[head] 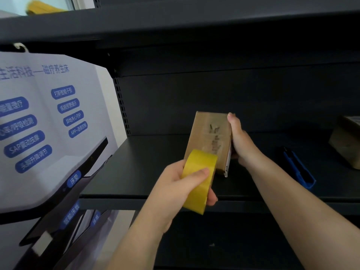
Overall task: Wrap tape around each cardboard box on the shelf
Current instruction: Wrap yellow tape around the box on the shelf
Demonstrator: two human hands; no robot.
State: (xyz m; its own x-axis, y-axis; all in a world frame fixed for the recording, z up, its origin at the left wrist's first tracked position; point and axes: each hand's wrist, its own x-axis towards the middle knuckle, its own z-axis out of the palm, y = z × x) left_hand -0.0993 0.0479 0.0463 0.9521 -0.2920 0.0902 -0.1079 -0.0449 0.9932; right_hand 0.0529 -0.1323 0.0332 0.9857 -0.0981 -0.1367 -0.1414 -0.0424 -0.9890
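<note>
Yellow tape roll gripped by left hand | right hand clasps cardboard box upright on shelf | blue cutter at 3 o'clock

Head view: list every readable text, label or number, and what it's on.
All on the white poster left of the shelf:
"生活科技——磁疗养生床", headline
"异地关心守护", blue pill
"APP+语音控制", blue pill
"SAP震动按摩", blue pill
"头脚升降调节", blue pill
"床垫", blue pill
"智能床板", blue pill
Other blue pills: blurred or cut off, not reliably readable.
Cardboard box held in the right hand: torn label residue, no legible text.
Yellow tape roll in the left hand: no text visible.
</note>
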